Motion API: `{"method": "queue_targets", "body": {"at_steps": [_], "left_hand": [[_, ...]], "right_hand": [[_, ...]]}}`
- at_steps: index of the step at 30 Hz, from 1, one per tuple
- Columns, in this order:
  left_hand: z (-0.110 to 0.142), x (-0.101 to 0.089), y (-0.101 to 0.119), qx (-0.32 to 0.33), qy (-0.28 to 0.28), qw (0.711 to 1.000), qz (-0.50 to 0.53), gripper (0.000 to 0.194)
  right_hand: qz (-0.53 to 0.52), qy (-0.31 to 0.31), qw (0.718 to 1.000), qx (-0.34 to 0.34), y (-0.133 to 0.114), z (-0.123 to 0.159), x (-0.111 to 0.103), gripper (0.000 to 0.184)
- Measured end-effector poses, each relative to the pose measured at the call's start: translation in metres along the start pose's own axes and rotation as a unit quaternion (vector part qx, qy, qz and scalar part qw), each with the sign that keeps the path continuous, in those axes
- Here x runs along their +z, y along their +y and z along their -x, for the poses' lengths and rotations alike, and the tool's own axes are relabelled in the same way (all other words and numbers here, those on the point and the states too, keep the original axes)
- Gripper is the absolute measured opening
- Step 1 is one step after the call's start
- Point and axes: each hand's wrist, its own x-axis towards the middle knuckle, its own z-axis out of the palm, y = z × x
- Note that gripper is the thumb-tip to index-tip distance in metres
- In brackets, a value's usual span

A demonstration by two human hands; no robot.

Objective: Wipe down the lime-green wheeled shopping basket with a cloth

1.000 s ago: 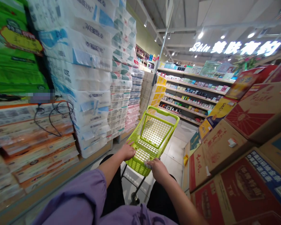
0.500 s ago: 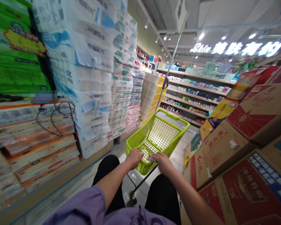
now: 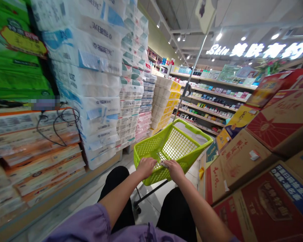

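Observation:
A lime green shopping cart [image 3: 175, 144] with a mesh basket stands in the aisle in front of me, turned a little to the right. My left hand [image 3: 145, 167] is closed over the near rim of the basket. My right hand [image 3: 174, 169] grips the same rim just beside it, with a small pale scrap under its fingers. A thin metal pole [image 3: 192, 75] rises from the cart's far end up to a sign near the ceiling. The basket looks empty.
Tall stacks of wrapped tissue packs [image 3: 96, 80] line the left side. Red and brown cartons [image 3: 262, 161] are piled close on the right. Shelves of small goods [image 3: 212, 104] cross the far end of the aisle. Pale floor tiles [image 3: 151, 205] lie under the cart.
The cart has swung to the right and tilted, its far end now pointing toward the cartons. Both hands have come closer together on the near rim.

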Motion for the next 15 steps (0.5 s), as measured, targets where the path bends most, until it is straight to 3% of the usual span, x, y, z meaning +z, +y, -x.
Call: {"method": "queue_targets", "body": {"at_steps": [4,8,11,15], "left_hand": [[0.004,0.009,0.025,-0.053,0.020,0.998,-0.015,0.054],[0.015,0.013,0.015,-0.070,0.036,0.995,-0.067,0.060],[0.020,0.009,-0.004,-0.074,0.037,0.993,-0.084,0.058],[0.020,0.002,-0.023,-0.067,0.033,0.993,-0.091,0.048]], "right_hand": [[0.029,-0.011,0.999,-0.003,-0.027,-0.012,0.010,0.039],[0.069,-0.030,0.997,-0.001,-0.030,-0.016,0.005,0.043],[0.116,-0.025,0.992,0.034,-0.004,-0.011,-0.015,0.047],[0.178,-0.001,0.980,0.088,0.048,0.000,-0.053,0.045]]}}
